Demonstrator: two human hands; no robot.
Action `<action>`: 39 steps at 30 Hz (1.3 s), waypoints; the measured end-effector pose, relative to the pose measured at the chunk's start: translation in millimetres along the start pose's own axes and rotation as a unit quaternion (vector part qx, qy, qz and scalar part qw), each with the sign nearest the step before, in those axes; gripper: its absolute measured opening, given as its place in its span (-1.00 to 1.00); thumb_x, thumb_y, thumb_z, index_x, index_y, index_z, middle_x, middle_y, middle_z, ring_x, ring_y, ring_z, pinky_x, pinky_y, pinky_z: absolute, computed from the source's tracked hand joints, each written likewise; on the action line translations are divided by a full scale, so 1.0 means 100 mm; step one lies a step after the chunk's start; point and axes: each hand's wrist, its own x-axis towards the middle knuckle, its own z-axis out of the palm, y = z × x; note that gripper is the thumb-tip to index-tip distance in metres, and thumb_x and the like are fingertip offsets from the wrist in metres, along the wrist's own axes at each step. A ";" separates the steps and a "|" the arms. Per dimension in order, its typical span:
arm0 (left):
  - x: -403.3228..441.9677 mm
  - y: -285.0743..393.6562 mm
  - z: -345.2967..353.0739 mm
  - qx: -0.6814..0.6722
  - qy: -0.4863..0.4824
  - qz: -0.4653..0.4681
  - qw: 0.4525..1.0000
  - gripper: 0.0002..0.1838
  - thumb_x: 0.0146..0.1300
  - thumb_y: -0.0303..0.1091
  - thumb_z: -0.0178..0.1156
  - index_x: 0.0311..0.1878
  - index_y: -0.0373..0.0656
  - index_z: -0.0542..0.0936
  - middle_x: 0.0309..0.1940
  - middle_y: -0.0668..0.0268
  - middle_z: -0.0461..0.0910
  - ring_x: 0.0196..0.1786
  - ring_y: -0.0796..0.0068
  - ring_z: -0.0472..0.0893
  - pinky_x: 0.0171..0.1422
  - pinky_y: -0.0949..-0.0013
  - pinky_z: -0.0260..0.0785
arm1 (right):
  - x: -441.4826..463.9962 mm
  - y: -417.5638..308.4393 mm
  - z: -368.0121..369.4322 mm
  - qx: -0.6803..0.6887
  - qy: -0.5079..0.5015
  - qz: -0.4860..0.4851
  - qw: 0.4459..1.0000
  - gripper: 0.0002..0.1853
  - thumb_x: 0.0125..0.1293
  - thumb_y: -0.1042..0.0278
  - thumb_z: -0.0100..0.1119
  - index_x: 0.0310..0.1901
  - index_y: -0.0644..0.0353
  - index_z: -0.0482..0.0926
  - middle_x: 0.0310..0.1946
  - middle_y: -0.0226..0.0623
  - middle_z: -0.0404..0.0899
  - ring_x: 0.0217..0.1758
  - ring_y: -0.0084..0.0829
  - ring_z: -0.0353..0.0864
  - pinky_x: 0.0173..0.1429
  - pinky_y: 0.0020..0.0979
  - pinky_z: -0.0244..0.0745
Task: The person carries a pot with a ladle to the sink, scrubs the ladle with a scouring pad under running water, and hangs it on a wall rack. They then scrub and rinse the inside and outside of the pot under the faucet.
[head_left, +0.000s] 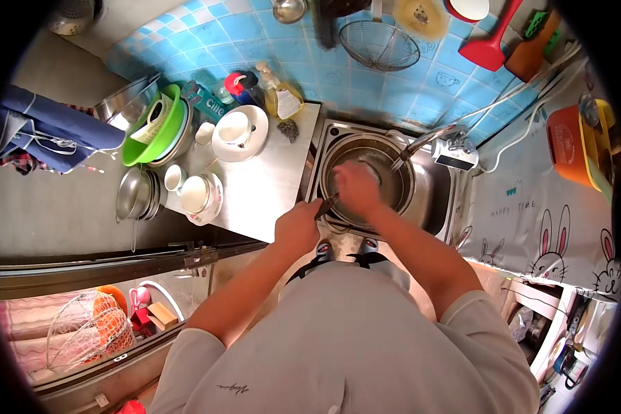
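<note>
A wide round metal pan (393,196) sits in the steel sink (438,207), under the faucet (414,146). My left hand (298,226) is closed round the pan's dark handle (328,205) at the sink's near left edge. Over the inside of the pan is my right hand (356,188), its fingers smeared by motion. Whether it holds anything I cannot make out. Something pale and shiny shows in the pan beside the right fingers, too unclear to name.
Left of the sink, the counter (255,196) bears stacked bowls (196,194), a white plate (259,141), a soap bottle (286,100), a steel scrubber (288,130) and a green basin (139,148). A wire strainer (379,47) and red spatula (488,52) hang on the tiled wall.
</note>
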 end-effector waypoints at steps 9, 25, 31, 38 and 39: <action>-0.13 -0.10 -0.15 -0.011 0.039 0.001 0.999 -0.43 0.21 -0.49 0.23 0.33 0.00 0.51 -0.19 0.16 0.59 -0.11 0.03 0.64 -0.03 0.07 0.52 | 0.23 0.70 0.13 0.098 0.050 0.189 0.976 -0.75 0.38 0.29 0.08 -0.15 0.27 0.67 -0.13 -0.04 0.67 -0.08 0.05 0.67 0.04 -0.03 0.54; -0.28 -0.38 0.00 -0.066 0.024 0.059 0.996 -0.46 0.24 -0.44 0.28 0.33 -0.01 0.54 -0.19 0.18 0.61 -0.20 0.16 0.65 -0.10 0.15 0.52 | 0.06 0.97 -0.45 0.502 -0.183 0.586 0.609 -0.67 0.47 0.07 0.13 -0.29 0.18 0.63 -0.44 -0.22 0.65 -0.44 -0.31 0.65 -0.37 -0.29 0.60; 0.14 -0.19 0.07 -0.400 -0.167 -0.135 0.891 -0.52 0.37 -0.45 0.20 0.36 -0.10 0.50 -0.26 0.23 0.62 -0.38 0.48 0.56 -0.34 0.40 0.42 | -0.31 1.15 -0.25 0.641 0.045 0.573 0.509 -0.67 0.54 0.10 0.05 -0.25 0.21 0.54 -0.44 -0.20 0.61 -0.43 -0.27 0.67 -0.38 -0.23 0.65; 0.61 0.09 0.31 -0.739 -0.340 -0.340 0.471 -0.68 0.52 -0.32 0.05 0.28 -0.08 0.48 -0.31 0.32 0.51 -0.51 0.69 0.34 -0.55 0.63 0.19 | -0.57 1.42 -0.62 0.550 0.160 0.460 0.678 -0.69 0.47 0.31 0.15 0.06 0.40 0.56 -0.32 -0.23 0.64 -0.38 -0.32 0.69 -0.32 -0.28 0.64; 0.63 0.11 0.31 -0.755 -0.359 -0.337 0.433 -0.67 0.53 -0.29 0.03 0.28 -0.08 0.48 -0.31 0.32 0.50 -0.52 0.69 0.33 -0.56 0.64 0.18 | -0.57 1.51 -0.64 0.531 0.139 0.453 0.703 -0.68 0.45 0.32 0.16 0.07 0.39 0.58 -0.27 -0.24 0.67 -0.35 -0.35 0.69 -0.26 -0.30 0.62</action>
